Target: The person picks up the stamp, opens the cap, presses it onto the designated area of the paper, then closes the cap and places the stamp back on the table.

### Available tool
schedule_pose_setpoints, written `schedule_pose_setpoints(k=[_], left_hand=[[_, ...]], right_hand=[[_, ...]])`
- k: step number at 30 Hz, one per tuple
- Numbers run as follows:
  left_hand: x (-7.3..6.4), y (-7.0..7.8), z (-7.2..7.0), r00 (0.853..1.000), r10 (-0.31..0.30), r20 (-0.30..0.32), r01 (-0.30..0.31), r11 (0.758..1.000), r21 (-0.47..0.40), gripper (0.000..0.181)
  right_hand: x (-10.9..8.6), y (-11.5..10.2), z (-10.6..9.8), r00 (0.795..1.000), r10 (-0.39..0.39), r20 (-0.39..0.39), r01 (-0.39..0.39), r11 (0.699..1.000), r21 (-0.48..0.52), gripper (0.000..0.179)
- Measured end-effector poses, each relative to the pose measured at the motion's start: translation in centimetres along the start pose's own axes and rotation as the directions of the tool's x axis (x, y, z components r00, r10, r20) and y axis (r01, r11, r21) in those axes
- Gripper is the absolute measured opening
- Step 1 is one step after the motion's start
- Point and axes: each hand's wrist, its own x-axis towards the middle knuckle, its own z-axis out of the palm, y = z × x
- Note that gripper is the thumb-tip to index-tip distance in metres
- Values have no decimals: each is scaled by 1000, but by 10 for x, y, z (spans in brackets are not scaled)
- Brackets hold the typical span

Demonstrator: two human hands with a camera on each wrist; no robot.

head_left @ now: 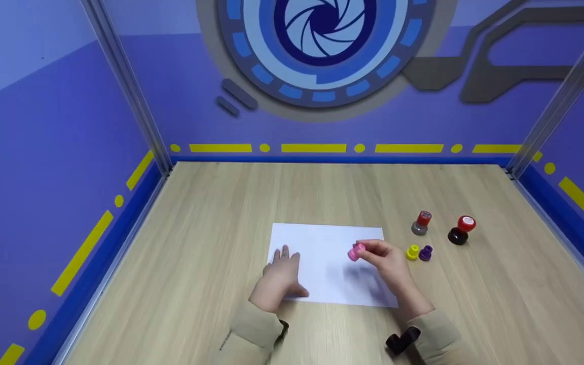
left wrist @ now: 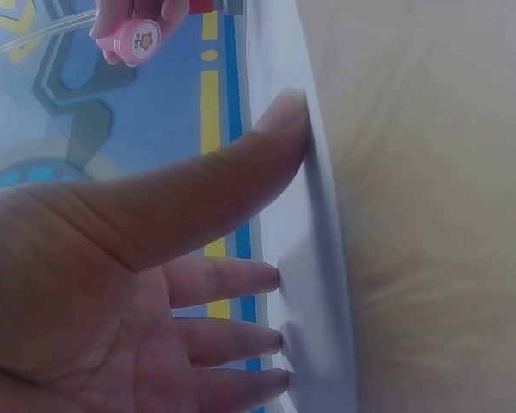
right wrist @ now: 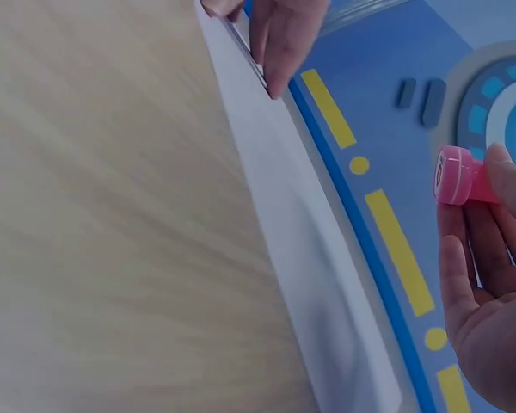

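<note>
A white sheet of paper (head_left: 317,274) lies on the table. My left hand (head_left: 281,276) rests on its left part with fingers spread; in the left wrist view the thumb and fingertips touch the sheet. Above the paper's right side, my right hand (head_left: 386,261) pinches a small pink stamp (head_left: 356,252) between thumb and fingers. The stamp's round face, with a small printed picture, shows in the left wrist view (left wrist: 144,40). It is held clear of the paper, tilted, and the right wrist view shows its pink body (right wrist: 456,176) side-on.
Right of the paper stand a yellow stamp (head_left: 412,252) and a purple stamp (head_left: 425,253), close together. Behind them are a red and grey stamp (head_left: 420,223) and a red and black stamp (head_left: 461,230). Blue panels (head_left: 180,121) border the wooden table (head_left: 221,203).
</note>
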Motion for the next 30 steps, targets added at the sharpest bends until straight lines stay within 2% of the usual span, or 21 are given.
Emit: schedule_pose_setpoints(k=[2, 4, 6, 7, 9, 10, 12, 14, 15, 16, 19, 22, 25, 27, 30], left_hand=[[1, 1, 0, 999, 24, -35, -23, 1000, 10, 101], [3, 4, 1, 991, 76, -109, -77, 997, -6, 97], [6, 8, 3, 967, 144, -210, -160, 985, -61, 90], [7, 11, 5, 948, 177, -266, -211, 972, -106, 85], [9, 17, 9, 906, 227, -358, -322, 918, -230, 73], [9, 21, 12, 889, 242, -389, -371, 879, -300, 66], [10, 28, 17, 869, 250, -427, -439, 788, -433, 55], [11, 34, 22, 861, 244, -446, -475, 699, -534, 46], [12, 36, 24, 859, 238, -454, -485, 664, -569, 42], [13, 37, 25, 857, 228, -462, -491, 636, -595, 38], [14, 40, 29, 847, 203, -492, -510, 573, -642, 30], [15, 40, 31, 840, 178, -513, -521, 530, -669, 27], [15, 40, 32, 831, 165, -530, -536, 492, -686, 24], [15, 39, 33, 824, 160, -543, -545, 481, -686, 22], [16, 38, 33, 822, 158, -547, -549, 475, -688, 21]], right_hand=[[-2, 1, 3, 1000, 6, 4, -6, 1000, -3, 29], [-3, 1, 6, 1000, 8, -3, -8, 1000, -10, 30], [-5, 1, 10, 1000, 9, -21, -9, 1000, -5, 29], [-5, 1, 12, 1000, 7, -28, -7, 1000, 2, 30], [-7, 1, 16, 999, 10, -44, -8, 1000, 29, 30], [-7, 2, 18, 999, 14, -51, -11, 999, 47, 30], [-9, 3, 22, 998, 23, -54, -18, 996, 92, 30], [-10, 3, 27, 998, 34, -50, -26, 987, 157, 31], [-11, 3, 29, 998, 37, -47, -28, 981, 194, 30], [-12, 3, 31, 998, 40, -42, -29, 971, 238, 29], [-15, 3, 36, 999, 44, -23, -32, 928, 371, 22], [-17, 3, 40, 999, 51, -9, -42, 885, 464, 18], [-18, 2, 43, 998, 63, -9, -51, 868, 493, 18], [-17, 3, 44, 997, 81, -15, -63, 868, 493, 17], [-16, 3, 45, 993, 118, -11, -97, 860, 501, 18]])
